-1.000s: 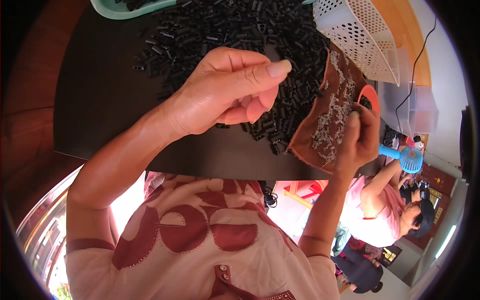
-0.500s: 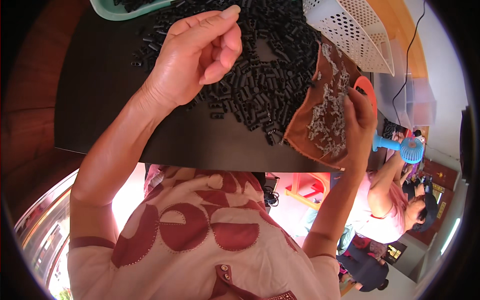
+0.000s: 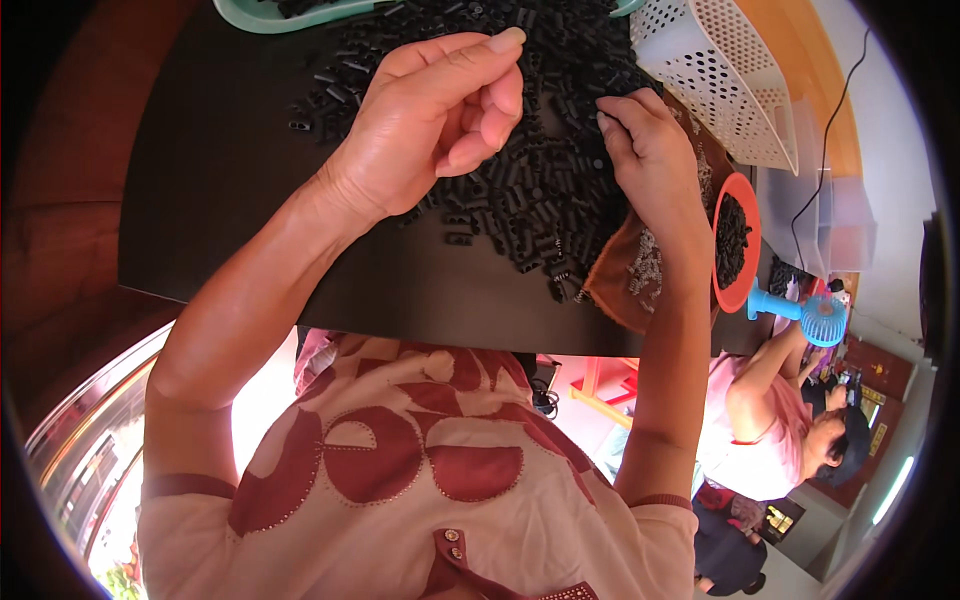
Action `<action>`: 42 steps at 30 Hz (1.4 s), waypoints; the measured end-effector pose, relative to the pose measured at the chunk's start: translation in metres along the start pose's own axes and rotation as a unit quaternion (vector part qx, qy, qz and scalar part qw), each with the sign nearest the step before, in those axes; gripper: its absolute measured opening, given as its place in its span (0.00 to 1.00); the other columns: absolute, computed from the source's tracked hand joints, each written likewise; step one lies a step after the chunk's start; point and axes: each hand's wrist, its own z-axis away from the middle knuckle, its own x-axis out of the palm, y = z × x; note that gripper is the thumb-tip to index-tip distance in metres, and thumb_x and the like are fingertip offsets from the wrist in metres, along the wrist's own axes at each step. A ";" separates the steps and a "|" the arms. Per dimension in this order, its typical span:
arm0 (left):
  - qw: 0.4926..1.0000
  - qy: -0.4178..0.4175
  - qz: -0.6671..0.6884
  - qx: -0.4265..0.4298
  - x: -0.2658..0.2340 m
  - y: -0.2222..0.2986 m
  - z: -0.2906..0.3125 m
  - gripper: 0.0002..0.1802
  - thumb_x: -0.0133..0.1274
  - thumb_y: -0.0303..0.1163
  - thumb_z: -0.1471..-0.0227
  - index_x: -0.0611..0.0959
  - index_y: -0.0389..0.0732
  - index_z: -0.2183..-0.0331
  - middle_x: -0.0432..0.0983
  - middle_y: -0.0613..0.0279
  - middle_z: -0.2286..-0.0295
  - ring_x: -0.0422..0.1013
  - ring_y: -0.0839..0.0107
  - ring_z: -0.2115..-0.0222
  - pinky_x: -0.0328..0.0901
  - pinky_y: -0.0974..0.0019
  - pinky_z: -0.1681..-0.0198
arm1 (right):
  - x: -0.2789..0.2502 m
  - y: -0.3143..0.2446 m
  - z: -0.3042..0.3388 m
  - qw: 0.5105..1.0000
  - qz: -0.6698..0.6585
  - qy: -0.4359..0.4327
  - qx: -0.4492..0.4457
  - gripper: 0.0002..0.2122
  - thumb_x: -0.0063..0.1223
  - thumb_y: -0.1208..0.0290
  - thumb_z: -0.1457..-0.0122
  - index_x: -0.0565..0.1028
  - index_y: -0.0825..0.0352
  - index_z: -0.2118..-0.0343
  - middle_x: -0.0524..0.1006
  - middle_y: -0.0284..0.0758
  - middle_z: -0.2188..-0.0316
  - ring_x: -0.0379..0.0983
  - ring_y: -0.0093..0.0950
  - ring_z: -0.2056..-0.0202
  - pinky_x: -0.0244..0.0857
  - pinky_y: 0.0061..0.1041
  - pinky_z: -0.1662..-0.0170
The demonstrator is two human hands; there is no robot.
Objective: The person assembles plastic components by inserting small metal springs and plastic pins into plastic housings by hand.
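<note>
Gently is the way with parts this small: the left hand (image 3: 445, 110) is above the far middle of the table (image 3: 250, 190), its fingers curled and the thumb laid along them, while the right hand (image 3: 652, 150) has its thumb and forefinger drawn close over the right side of the pile of black tube-shaped pieces (image 3: 535, 200); whether either one holds anything, I cannot tell. The pile spreads over the table's far middle, and small springs (image 3: 646, 268) lie on the brown cloth (image 3: 613, 280) just right of it, partly hidden by the right forearm. I would judge a light fingertip pinch best, with the right wrist lifted so it neither drags the springs nor nudges the orange bowl (image 3: 735, 296) of dark bits farther right.
</note>
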 end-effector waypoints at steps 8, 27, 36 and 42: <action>1.000 0.005 -0.008 -0.001 0.003 0.004 0.002 0.21 0.39 0.41 0.38 0.71 0.41 0.80 0.65 0.65 0.85 0.52 0.81 0.90 0.48 0.77 0.88 | -0.010 -0.015 -0.013 0.995 -0.062 -0.072 -0.014 0.04 0.51 0.74 0.47 0.74 0.66 0.69 0.72 0.37 0.70 0.72 0.39 0.67 0.65 0.36 0.66; 1.000 0.013 -0.002 -0.027 0.006 0.004 -0.009 0.20 0.42 0.41 0.39 0.73 0.41 0.79 0.65 0.67 0.85 0.53 0.83 0.90 0.48 0.79 0.89 | -0.008 -0.026 -0.018 0.996 -0.035 -0.070 -0.036 0.05 0.54 0.74 0.51 0.71 0.67 0.72 0.71 0.38 0.73 0.73 0.39 0.73 0.67 0.36 0.71; 0.960 -0.033 -0.279 -0.003 0.011 -0.002 -0.007 0.17 0.53 0.44 0.45 0.76 0.40 0.74 0.68 0.72 0.83 0.60 0.86 0.84 0.54 0.80 0.84 | -0.038 -0.064 -0.012 0.979 -0.198 -0.008 -0.047 0.09 0.57 0.82 0.54 0.70 0.67 0.70 0.69 0.36 0.76 0.69 0.35 0.78 0.64 0.28 0.75; 0.966 -0.077 -0.242 0.055 0.015 0.002 -0.001 0.14 0.46 0.40 0.40 0.76 0.38 0.69 0.70 0.70 0.78 0.62 0.85 0.82 0.56 0.79 0.81 | -0.044 -0.068 -0.008 0.969 -0.231 0.012 -0.091 0.09 0.55 0.85 0.50 0.73 0.69 0.66 0.67 0.28 0.74 0.61 0.14 0.76 0.55 0.12 0.75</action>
